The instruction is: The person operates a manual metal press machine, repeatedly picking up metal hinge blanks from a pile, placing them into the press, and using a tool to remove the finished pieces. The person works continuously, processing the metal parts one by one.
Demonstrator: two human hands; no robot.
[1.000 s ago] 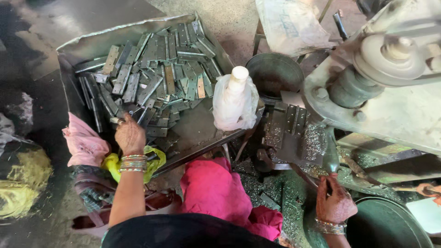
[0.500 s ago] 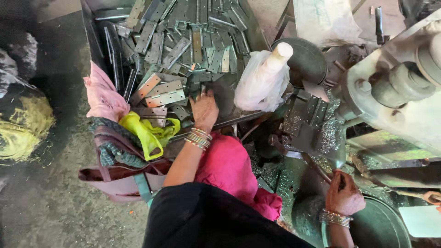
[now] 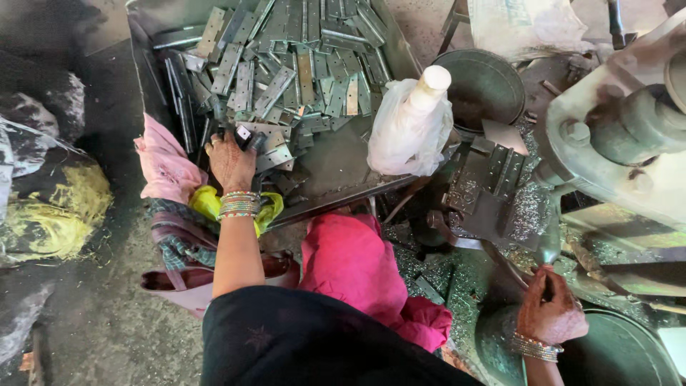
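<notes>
Many grey metal hinge plates (image 3: 286, 71) lay heaped in the tray (image 3: 336, 168), most running lengthwise away from the person. The left hand (image 3: 230, 161) was nearer, its fingers (image 3: 246, 139) curled around one or two plates at the pile's near edge. The right hand (image 3: 549, 311) gripped a machine lever (image 3: 550, 243), well apart; a bagged white bottle (image 3: 413, 118) stood between.
</notes>
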